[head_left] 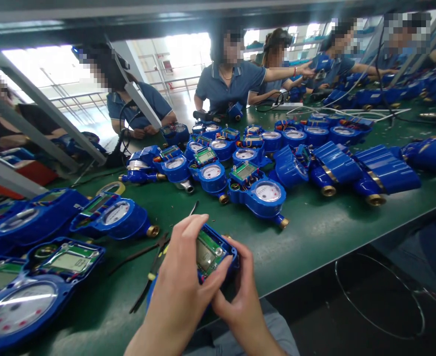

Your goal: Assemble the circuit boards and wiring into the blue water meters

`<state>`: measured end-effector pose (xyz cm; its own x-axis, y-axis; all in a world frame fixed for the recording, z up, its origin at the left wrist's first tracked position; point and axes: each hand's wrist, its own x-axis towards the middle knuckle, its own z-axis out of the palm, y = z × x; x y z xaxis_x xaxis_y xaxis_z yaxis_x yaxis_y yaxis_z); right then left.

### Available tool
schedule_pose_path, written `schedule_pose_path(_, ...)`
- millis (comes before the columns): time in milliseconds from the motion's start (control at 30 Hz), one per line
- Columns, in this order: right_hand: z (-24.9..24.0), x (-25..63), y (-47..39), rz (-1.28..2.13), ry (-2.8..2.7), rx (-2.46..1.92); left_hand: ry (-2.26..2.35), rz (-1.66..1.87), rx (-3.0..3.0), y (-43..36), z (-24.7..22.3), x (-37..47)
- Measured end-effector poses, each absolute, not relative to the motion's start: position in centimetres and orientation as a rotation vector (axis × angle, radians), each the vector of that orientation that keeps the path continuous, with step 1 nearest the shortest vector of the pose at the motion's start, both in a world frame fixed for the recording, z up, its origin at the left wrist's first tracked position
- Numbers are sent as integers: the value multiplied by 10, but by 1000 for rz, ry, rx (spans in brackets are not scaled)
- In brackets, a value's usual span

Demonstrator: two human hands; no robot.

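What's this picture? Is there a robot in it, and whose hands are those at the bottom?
There's no robot here, just a person working with bare hands. The camera sits on that person's head, looking forward and down, so you see roughly what they see. The left hand and right hand hold a blue case with a little screen and a green board inside. On the green table are lots of blue meters; many show a round dial, a bit like a clock face. There's also a dark hand tool and a yellow ring, which looks like tape. Across the table are other people in blue shirts.
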<state>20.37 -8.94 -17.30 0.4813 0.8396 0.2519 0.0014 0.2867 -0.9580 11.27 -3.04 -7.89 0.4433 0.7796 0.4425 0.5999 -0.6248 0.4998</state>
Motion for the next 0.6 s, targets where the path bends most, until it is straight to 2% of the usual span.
schedule_pose_path(200,-177,212,-91,700,-1004,-1128,1200,649,2569,-30,-83,123)
schedule_pose_path(433,-178,222,-96,845,-1015,-1097,1253,777,2341,-30,-85,78)
schedule_pose_path(600,-180,225,-96,892,-1030,-1111,1286,685,1968,-31,-105,35)
